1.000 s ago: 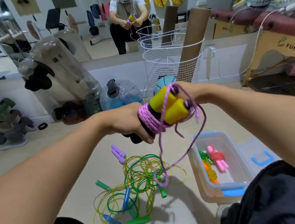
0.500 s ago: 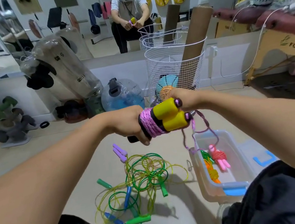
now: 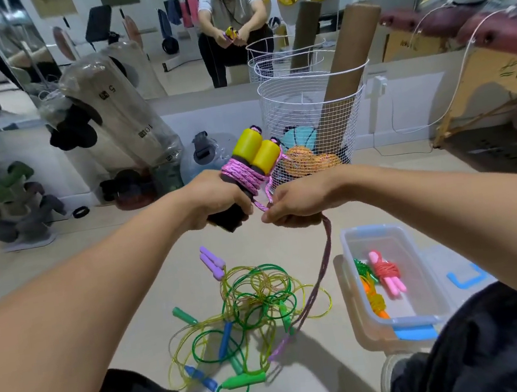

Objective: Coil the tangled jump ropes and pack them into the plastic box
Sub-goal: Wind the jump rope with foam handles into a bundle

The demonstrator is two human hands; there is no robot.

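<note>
From the head view we look down past both forearms at the floor [image 3: 311,391]. Taking the plastic box [image 3: 400,317] as our landmark: just left of it lies a tangle of green and yellow ropes [image 3: 253,309] with green, blue and purple handles, and a blue-edged lid [image 3: 464,276] lies to its right. Beyond it stands a white wire basket [image 3: 313,121] holding cardboard tubes, with a mirror behind.

The box is open and holds a coiled pink rope [image 3: 386,272] with an orange one and a green one beside it.

Above and left of the box, our left hand [image 3: 218,201] has its grip closed round the dark lower ends of the yellow handles [image 3: 255,149], tilted up and away, with pink cord [image 3: 242,176] wound round them. Our right hand [image 3: 298,202] pinches the cord just beside the left, and the loose tail [image 3: 319,273] hangs from it down onto the tangle.
</note>
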